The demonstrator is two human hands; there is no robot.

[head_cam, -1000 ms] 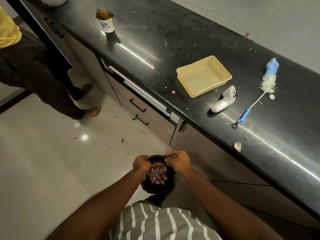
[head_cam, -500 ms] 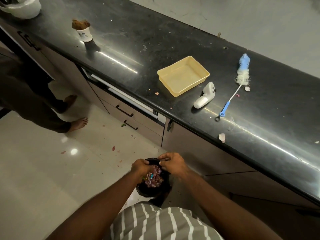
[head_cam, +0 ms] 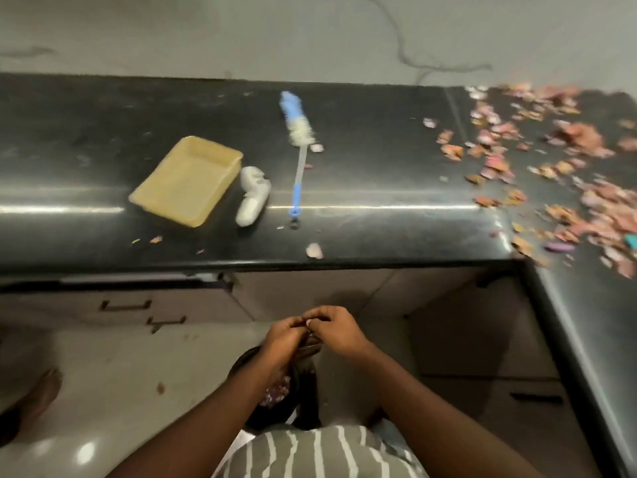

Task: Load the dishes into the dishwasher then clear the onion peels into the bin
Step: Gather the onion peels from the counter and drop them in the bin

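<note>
Nearest, at 6 o'clock, the left hand (head_cam: 284, 339) and right hand (head_cam: 336, 327) meet above the round black bin (head_cam: 265, 414), which stands on the floor and holds purple onion scraps. The fingers (head_cam: 312, 320) of both hands are curled together and appear to pinch a small pale scrap between them; motion blur prevents naming it for certain.

Judged step: peel clearing, with the hands shedding scraps over the bin. The next move calls for turning toward 2 o'clock, where the pink and brown onion peels (head_cam: 551, 174) lie thickly scattered on the glossy black stone worktop (head_cam: 379, 167), and gathering another handful.

At 11 o'clock lie a shallow yellow plastic tray (head_cam: 188, 179), a white handheld device (head_cam: 253, 194) and a blue-and-white bottle brush (head_cam: 298, 146).

The dishwasher is not identifiable. The bin is largely hidden by the left forearm.
</note>
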